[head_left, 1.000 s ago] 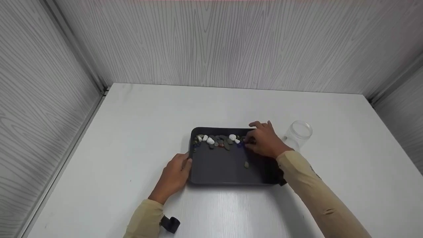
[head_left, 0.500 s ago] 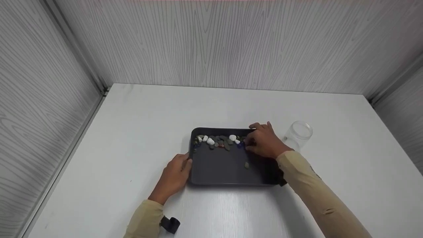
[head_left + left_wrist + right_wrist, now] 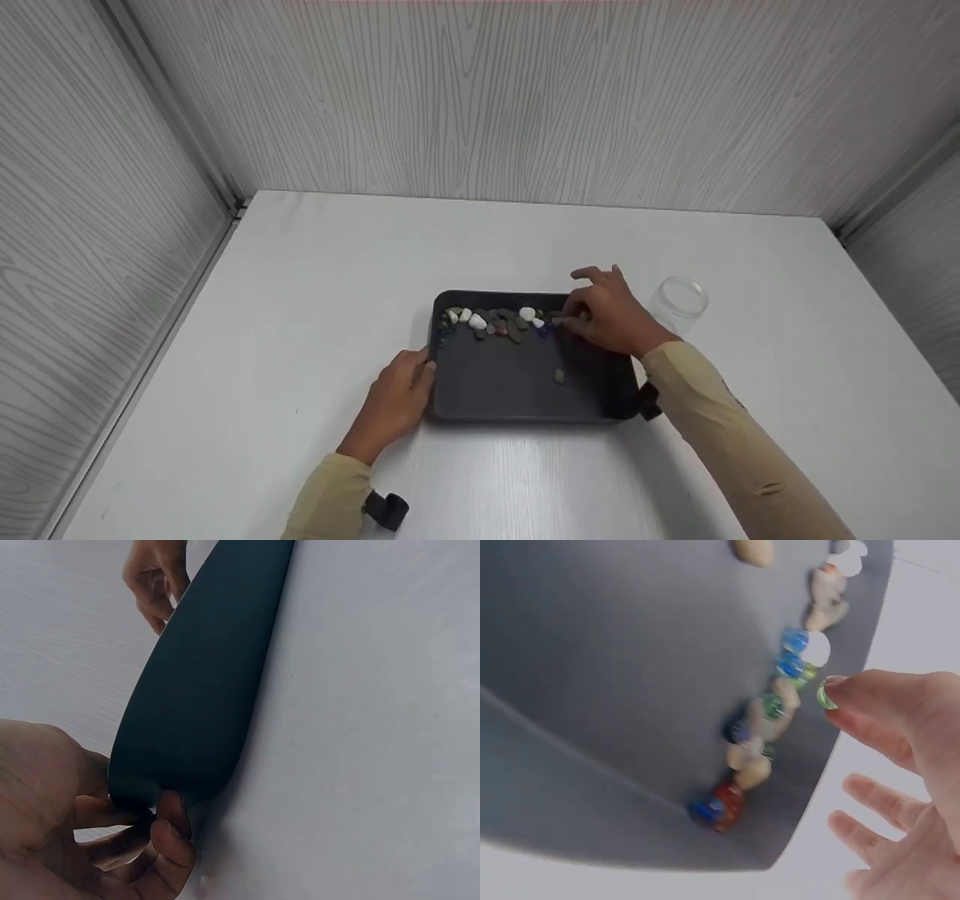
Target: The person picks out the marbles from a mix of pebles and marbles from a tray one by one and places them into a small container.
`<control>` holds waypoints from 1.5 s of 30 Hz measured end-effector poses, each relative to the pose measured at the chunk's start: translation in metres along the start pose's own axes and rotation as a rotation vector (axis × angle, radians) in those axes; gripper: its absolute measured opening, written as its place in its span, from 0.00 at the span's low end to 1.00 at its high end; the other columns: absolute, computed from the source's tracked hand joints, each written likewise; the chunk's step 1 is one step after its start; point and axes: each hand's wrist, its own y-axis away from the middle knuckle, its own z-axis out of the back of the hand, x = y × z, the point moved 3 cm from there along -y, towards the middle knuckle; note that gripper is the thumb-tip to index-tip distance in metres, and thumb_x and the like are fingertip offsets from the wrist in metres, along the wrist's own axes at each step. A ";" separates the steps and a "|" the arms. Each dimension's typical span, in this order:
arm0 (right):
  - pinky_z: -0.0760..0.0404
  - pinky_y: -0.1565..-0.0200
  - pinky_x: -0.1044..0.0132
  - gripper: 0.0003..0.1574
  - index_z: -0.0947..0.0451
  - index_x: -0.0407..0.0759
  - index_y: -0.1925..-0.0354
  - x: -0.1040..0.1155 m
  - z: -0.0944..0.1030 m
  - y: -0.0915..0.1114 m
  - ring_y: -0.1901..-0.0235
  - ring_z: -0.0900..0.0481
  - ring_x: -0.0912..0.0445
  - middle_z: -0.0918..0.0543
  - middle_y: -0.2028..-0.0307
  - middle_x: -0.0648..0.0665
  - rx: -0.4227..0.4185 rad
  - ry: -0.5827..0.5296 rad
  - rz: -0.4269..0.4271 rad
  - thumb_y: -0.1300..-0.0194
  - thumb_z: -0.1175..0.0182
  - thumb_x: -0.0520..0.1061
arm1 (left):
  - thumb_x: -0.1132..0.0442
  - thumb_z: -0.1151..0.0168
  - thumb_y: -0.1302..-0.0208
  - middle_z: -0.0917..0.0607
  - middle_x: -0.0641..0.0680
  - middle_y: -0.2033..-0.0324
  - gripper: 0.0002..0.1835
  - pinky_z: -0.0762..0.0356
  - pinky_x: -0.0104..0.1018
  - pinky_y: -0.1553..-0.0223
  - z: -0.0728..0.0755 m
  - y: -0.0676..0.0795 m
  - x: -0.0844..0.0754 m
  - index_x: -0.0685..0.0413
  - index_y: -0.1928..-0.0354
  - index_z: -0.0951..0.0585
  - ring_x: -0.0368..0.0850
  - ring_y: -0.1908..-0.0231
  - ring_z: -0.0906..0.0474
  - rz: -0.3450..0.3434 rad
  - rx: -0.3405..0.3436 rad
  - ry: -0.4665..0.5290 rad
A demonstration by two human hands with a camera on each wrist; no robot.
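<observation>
A dark grey tray [image 3: 495,397] lies on the white table, with stones and glass marbles gathered along its far side. My left hand [image 3: 395,397] holds the tray's left side; in the left wrist view its fingers [image 3: 172,840] curl at the tray wall. Over the far right part of the tray is my right hand [image 3: 611,315], pinching a small clear green marble [image 3: 825,695] between thumb and index finger, its other fingers spread. Below it the right wrist view shows blue marbles [image 3: 790,664], a green marble [image 3: 771,705] and a reddish stone [image 3: 729,804].
A clear jar [image 3: 681,298] stands just right of the tray, partly behind my right hand. One pebble [image 3: 559,376] lies apart near the tray's middle. White stones [image 3: 478,322] sit among darker ones. Wood-grained panels [image 3: 480,97] enclose the table at the back and sides.
My right hand has lifted a little and shifted right, now with the green marble between its fingertips. The left hand and tray have stayed in place.
</observation>
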 end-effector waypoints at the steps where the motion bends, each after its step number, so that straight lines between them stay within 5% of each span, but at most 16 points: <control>1: 0.58 0.31 0.27 0.03 0.13 0.39 0.67 0.000 0.004 0.001 0.32 0.34 0.40 0.15 0.56 0.38 -0.010 -0.001 -0.004 0.37 0.28 0.39 | 0.62 0.52 0.20 0.21 0.61 0.44 0.22 0.32 0.58 0.35 0.000 0.000 0.000 0.68 0.31 0.29 0.60 0.37 0.27 -0.002 -0.001 0.002; 9: 0.59 0.29 0.30 0.03 0.14 0.38 0.65 -0.006 0.035 0.012 0.31 0.36 0.38 0.27 0.37 0.29 -0.107 -0.034 -0.038 0.37 0.29 0.37 | 0.63 0.52 0.20 0.21 0.62 0.43 0.23 0.32 0.58 0.35 0.000 0.000 -0.001 0.68 0.31 0.30 0.60 0.36 0.28 0.005 -0.005 -0.011; 31: 0.55 0.27 0.35 0.04 0.16 0.29 0.63 -0.052 0.079 0.061 0.35 0.34 0.31 0.27 0.40 0.25 -0.363 -0.087 -0.134 0.36 0.33 0.31 | 0.62 0.52 0.20 0.21 0.62 0.42 0.23 0.34 0.58 0.34 -0.001 0.001 0.000 0.69 0.30 0.31 0.60 0.36 0.28 0.020 0.000 -0.014; 45: 0.57 0.27 0.33 0.07 0.16 0.27 0.61 -0.073 0.085 0.078 0.35 0.36 0.29 0.28 0.40 0.24 -0.363 -0.086 -0.209 0.35 0.34 0.33 | 0.61 0.52 0.20 0.21 0.62 0.42 0.24 0.33 0.58 0.35 -0.001 -0.001 -0.003 0.68 0.30 0.30 0.60 0.36 0.28 0.034 0.009 -0.044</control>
